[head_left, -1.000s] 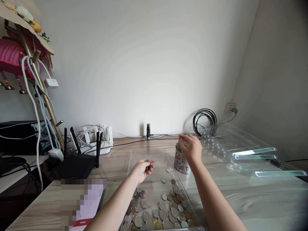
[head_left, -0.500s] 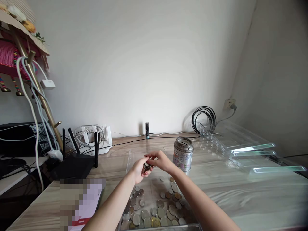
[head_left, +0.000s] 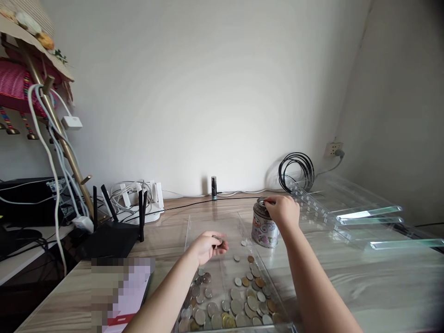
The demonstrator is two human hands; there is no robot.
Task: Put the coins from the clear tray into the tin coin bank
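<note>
Right fingers are atop the vertical, lid-up tin.

Tin: silver-grey top, pale body, mauve scrollwork
Orange patch at upper left, pink-purple flowers low down; coins nearer than the tin, silver-grey, brassy yellow, brown; table under it, streaky grey-beige wood grain; router left of it, black; wall behind it, plain off-white; woven basket far left of it, pink
</note>
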